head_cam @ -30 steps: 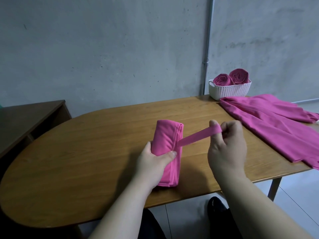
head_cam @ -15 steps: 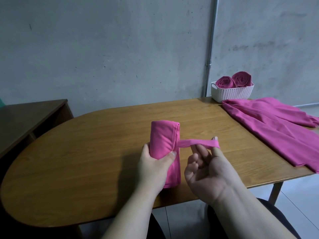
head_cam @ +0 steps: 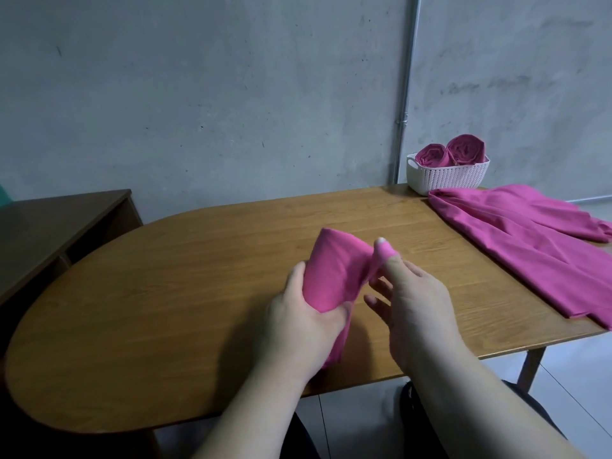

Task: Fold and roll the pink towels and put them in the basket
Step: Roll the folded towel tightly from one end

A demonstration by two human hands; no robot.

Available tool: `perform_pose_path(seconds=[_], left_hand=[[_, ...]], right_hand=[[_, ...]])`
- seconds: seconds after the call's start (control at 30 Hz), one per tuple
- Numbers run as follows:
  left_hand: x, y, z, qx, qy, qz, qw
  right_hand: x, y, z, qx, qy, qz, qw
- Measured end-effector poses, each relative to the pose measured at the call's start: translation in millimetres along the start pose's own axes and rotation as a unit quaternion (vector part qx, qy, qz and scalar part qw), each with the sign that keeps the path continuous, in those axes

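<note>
One roll (head_cam: 331,270) lies mid-surface (head_cam: 165,293), long axis pointing away from the person, gripped round its near half by the left hand (head_cam: 298,323), its loop (head_cam: 381,256) stretched rightward over one straight right hand (head_cam: 417,309) digit, other fingers (head_cam: 377,299) spread, basket (head_cam: 447,177) far right.

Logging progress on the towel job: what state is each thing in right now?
Towel roll: rolled, gripped by left hand.
Band: stretched from the roll over a right hand finger.
Basket: upright, two finished rolls inside.
Loose towels: unrolled, lying on table.
</note>
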State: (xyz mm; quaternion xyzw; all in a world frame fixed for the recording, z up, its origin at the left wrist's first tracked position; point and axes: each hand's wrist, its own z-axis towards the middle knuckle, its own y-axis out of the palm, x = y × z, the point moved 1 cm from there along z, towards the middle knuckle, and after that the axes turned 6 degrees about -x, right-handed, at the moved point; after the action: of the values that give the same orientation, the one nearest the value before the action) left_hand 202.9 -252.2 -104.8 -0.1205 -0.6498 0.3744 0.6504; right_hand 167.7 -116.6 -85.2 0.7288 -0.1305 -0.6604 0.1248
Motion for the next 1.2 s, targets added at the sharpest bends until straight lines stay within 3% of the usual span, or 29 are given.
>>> perform_pose_path(seconds=[0.2, 0.4, 0.5, 0.57, 0.63, 0.7, 1.03, 1.2], left_hand=[[8, -16, -2, -0.043, 0.104, 0.222, 0.969], [15, -21, 3, -0.092, 0.242, 0.365, 0.894], [9, -23, 8, -0.158, 0.216, 0.349, 0.898], [2, -28, 9, -0.228, 0.169, 0.21, 0.936], [-1, -30, 11, -0.181, 0.153, 0.051, 0.97], [6, -29, 13, -0.097, 0.145, -0.005, 0.985], [59, -13, 21, -0.204, 0.012, 0.22, 0.954], [72, -16, 16, -0.203, 0.045, 0.28, 0.937]], right_hand=[[-31, -8, 9, -0.118, 0.047, -0.28, 0.951], [-33, -16, 23, -0.201, 0.111, -0.39, 0.892], [-24, -22, 26, -0.193, 0.085, -0.396, 0.894], [-16, -26, 26, -0.169, 0.066, -0.408, 0.895], [-9, -30, 24, -0.151, 0.057, -0.397, 0.904], [-5, -32, 20, -0.148, 0.035, -0.391, 0.908], [-1, -34, -2, -0.17, -0.067, -0.439, 0.88], [-2, -35, -8, -0.168, -0.082, -0.466, 0.865]])
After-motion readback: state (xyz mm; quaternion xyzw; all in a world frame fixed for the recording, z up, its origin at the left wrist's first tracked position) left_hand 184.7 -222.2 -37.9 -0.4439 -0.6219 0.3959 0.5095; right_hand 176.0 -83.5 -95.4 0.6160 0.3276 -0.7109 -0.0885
